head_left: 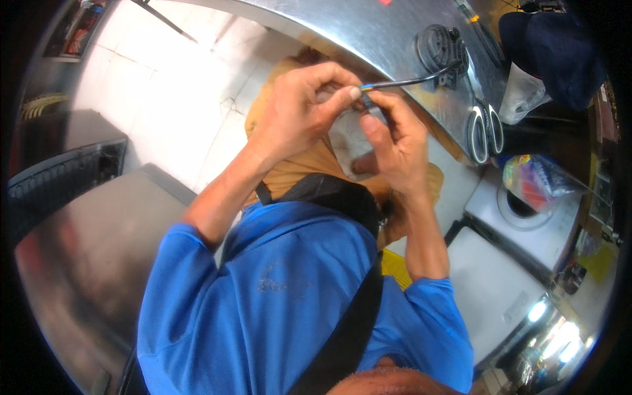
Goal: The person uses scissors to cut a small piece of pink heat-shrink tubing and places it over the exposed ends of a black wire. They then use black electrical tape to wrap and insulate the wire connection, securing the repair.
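Note:
A black cable (411,81) runs from a dark round device with a ribbed body (440,51) on the metal table to my fingers. Blue and yellow show at the cable's near end. My left hand (309,99) pinches that end between thumb and index finger. Close beside it, my right hand (398,135) grips a small dark grey piece (374,107) between thumb and fingers; its kind is not clear. Both hands are in front of the table edge, above my lap. Scissors with black and white handles (484,133) lie right of them on the table.
The metal table (342,29) spans the top. Pliers (484,33), a dark cap (553,56) and a clear plastic bag (523,95) lie at its right. A white washing machine (556,230) stands at right with a coloured packet (536,181). Grey appliance panels (99,243) are at left.

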Demonstrator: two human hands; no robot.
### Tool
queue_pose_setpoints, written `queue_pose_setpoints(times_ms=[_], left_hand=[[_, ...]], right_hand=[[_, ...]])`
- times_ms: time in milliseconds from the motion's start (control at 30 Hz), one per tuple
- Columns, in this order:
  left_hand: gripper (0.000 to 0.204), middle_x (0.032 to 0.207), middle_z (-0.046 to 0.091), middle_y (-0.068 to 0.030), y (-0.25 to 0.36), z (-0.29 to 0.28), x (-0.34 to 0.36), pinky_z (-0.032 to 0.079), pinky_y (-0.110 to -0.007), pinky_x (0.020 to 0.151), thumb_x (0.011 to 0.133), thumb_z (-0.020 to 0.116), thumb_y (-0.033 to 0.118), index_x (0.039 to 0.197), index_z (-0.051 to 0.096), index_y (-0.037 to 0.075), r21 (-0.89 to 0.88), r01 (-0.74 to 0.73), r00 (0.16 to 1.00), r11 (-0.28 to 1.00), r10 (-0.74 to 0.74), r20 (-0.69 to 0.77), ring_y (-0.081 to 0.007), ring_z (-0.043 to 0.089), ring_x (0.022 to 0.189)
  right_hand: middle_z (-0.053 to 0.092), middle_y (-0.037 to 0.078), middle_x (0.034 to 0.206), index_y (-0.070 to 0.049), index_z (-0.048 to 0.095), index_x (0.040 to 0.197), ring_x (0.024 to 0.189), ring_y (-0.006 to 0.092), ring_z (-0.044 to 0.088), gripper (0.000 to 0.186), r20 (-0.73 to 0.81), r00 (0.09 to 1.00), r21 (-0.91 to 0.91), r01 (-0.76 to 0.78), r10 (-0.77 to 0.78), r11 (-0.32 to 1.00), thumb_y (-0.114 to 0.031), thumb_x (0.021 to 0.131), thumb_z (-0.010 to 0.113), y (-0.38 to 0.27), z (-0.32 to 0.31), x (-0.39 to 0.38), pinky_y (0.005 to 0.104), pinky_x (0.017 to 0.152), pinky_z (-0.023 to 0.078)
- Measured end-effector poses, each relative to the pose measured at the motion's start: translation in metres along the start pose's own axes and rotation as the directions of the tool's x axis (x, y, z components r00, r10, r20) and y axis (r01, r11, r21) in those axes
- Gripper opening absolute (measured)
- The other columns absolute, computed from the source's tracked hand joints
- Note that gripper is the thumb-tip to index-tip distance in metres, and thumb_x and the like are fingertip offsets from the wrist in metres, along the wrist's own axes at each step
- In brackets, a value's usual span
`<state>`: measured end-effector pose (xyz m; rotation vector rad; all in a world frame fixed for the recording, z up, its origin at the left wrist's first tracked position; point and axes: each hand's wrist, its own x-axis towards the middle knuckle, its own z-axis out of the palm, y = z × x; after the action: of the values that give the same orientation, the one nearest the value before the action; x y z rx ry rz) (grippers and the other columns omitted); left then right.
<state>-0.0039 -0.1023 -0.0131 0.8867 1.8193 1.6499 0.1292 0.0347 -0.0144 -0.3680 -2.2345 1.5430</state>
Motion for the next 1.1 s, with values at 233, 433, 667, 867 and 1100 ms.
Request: queue_pose_setpoints(times_ms=[233, 433, 667, 867, 1100], left_hand=[[0.016, 0.082, 0.068, 0.0006, 0.004, -0.002, -0.004, 0.05, -0.019, 0.062, 0.097, 0.071, 0.008, 0.11, 0.072, -0.002, 0.119, -0.093, 0.995, 0.988, 0.096, -0.017, -0.0021, 0.061, 0.073], [0.012, 0.078, 0.064, 0.003, 0.001, 0.007, -0.007, 0.045, -0.02, 0.058, 0.093, 0.073, 0.005, 0.101, 0.066, -0.001, 0.032, -0.12, 0.976, 0.992, 0.124, -0.179, -0.001, 0.057, 0.07], [0.025, 0.079, 0.07, -0.0044, 0.011, 0.005, -0.01, 0.051, -0.024, 0.064, 0.086, 0.077, 0.0, 0.081, 0.053, 0.003, 0.208, -0.235, 0.938, 0.949, 0.278, -0.208, -0.0056, 0.061, 0.07], [0.01, 0.081, 0.072, -0.0059, 0.008, 0.011, -0.015, 0.053, -0.028, 0.064, 0.085, 0.078, 0.001, 0.09, 0.07, 0.001, 0.264, -0.307, 0.908, 0.914, 0.364, -0.207, -0.0108, 0.065, 0.07], [0.017, 0.082, 0.072, -0.0049, 0.005, 0.008, -0.014, 0.053, -0.026, 0.064, 0.09, 0.077, 0.008, 0.105, 0.075, 0.0, 0.182, -0.219, 0.96, 0.959, 0.246, -0.138, -0.0085, 0.064, 0.07]], right_hand=[[0.072, 0.019, 0.108, 0.002, 0.066, 0.113, 0.098, 0.0293, 0.071, 0.038, -0.053, 0.993, -0.069, -0.113, 0.11, 0.991, -0.03, 0.095, 0.075, -0.032, -0.006, -0.015, 0.0367, 0.084, 0.055], [0.069, 0.015, 0.113, 0.004, 0.067, 0.107, 0.095, 0.0256, 0.069, 0.03, -0.047, 0.989, -0.279, 0.119, -0.138, 0.953, -0.018, 0.091, 0.079, -0.044, -0.012, -0.015, 0.0356, 0.081, 0.056], [0.067, 0.014, 0.095, 0.003, 0.068, 0.093, 0.076, 0.0241, 0.067, 0.026, 0.047, 0.995, -0.317, 0.094, -0.084, 0.944, -0.019, 0.087, 0.08, -0.082, -0.013, 0.034, 0.0357, 0.071, 0.055], [0.065, 0.023, 0.07, 0.003, 0.071, 0.074, 0.069, 0.0421, 0.067, 0.048, 0.286, 0.949, -0.674, 0.102, 0.131, 0.731, -0.041, 0.091, 0.071, -0.083, -0.001, 0.096, 0.047, 0.066, 0.053], [0.07, 0.017, 0.079, 0.003, 0.073, 0.084, 0.063, 0.0293, 0.068, 0.031, 0.061, 0.995, -0.451, 0.098, -0.079, 0.887, -0.027, 0.089, 0.077, -0.097, -0.016, 0.053, 0.0362, 0.062, 0.054]])
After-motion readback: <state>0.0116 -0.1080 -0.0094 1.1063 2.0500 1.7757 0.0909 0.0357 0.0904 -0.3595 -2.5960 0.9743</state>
